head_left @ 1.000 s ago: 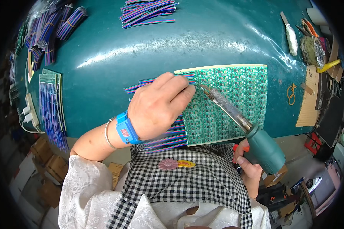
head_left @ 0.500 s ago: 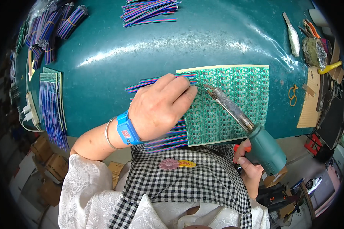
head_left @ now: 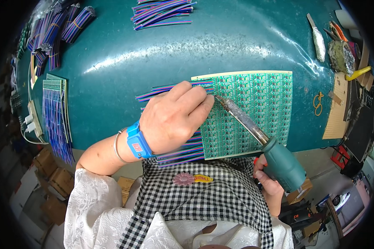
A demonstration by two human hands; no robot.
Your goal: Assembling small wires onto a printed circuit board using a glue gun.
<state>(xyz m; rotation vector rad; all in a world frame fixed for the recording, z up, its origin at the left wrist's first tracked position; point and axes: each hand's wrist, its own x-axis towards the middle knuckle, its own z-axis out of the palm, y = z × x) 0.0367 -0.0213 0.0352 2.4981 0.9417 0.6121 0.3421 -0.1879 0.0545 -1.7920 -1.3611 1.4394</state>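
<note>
A green circuit board panel [head_left: 253, 112] with rows of small parts lies flat before me. Blue, black, green and red wires [head_left: 183, 155] stick out from its left edge. My left hand [head_left: 176, 114] is over that edge, its fingers pinched together on a wire, the held part mostly hidden under the fingertips. In my right hand [head_left: 268, 180] is a soldering iron [head_left: 284, 164] with a thick green handle. Its dark tip touches or nearly touches the board beside my left fingertips. A blue wrist strap [head_left: 138, 141] circles my left wrist.
Loose wires [head_left: 162, 14] lie at the far middle, tied wire bundles [head_left: 62, 29] at the far left. Wired boards [head_left: 56, 112] sit left, near a power strip [head_left: 34, 120]. Cardboard [head_left: 335, 110], rubber bands [head_left: 318, 103] and a foil-wrapped tool [head_left: 318, 43] are on the right.
The soldering iron has moved a little left and down, bringing its tip close to my left fingertips. My left hand has barely shifted; the board stays put.
</note>
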